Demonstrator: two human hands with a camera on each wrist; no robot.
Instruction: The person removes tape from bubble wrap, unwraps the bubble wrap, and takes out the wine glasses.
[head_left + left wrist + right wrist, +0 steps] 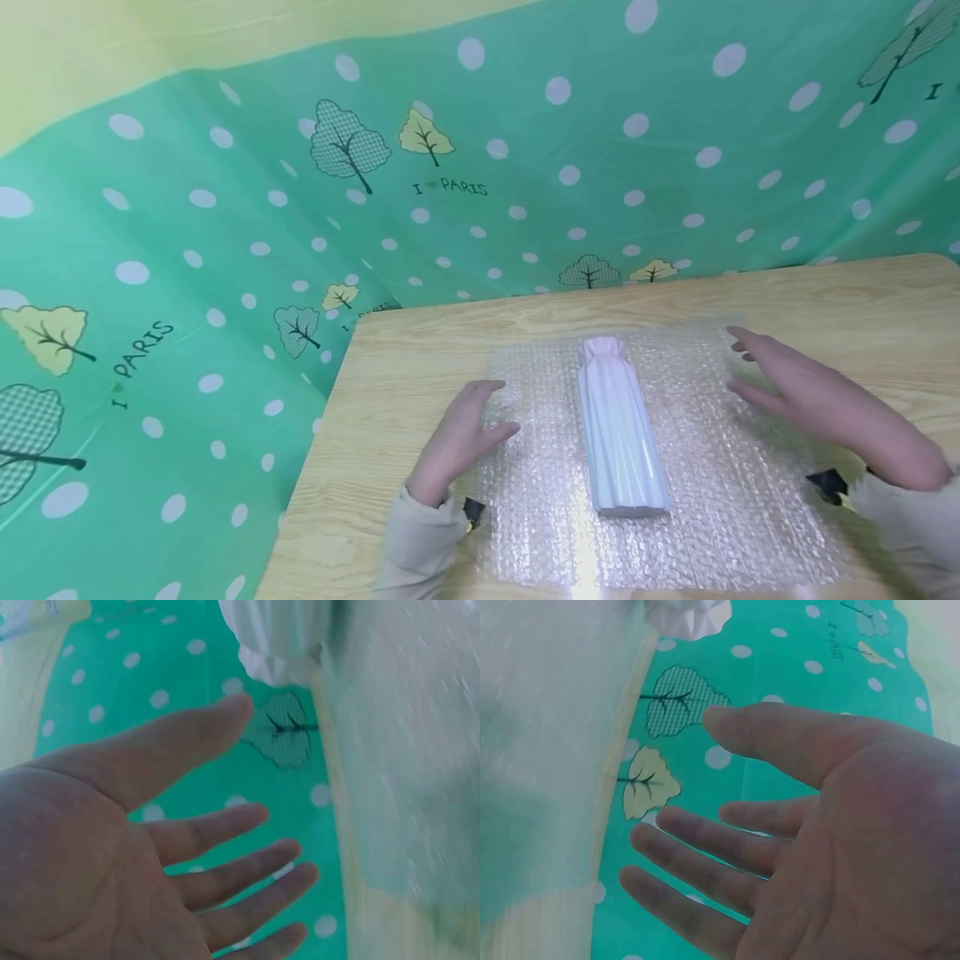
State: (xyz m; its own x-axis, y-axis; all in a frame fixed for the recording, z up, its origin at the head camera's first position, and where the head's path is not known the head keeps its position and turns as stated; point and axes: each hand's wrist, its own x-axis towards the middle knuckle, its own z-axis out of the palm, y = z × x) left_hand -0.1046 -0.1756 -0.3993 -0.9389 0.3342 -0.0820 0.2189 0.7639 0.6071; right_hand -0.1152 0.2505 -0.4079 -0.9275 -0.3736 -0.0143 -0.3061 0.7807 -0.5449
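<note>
A fluted vase (pixel 621 425), pink at its neck and pale blue toward the base, lies on its side on a sheet of bubble wrap (pixel 720 467). Its neck points to the back of the table. To the left of the vase, my left hand (pixel 461 433) hovers by the sheet's left edge with fingers spread and holds nothing. My right hand (pixel 802 387) is over the right side of the sheet, also bare, its fingers extended. Both wrist views show spread fingers, with the scalloped vase mouth (pixel 277 664) near the top edge; the vase mouth (pixel 690 616) appears cropped there too.
The wood-grain table (pixel 360 417) reaches out past the sheet on the left, back and right. Behind and left of it hangs a green dotted cloth (pixel 420 242) with printed trees. Small black pieces sit beside both wrists.
</note>
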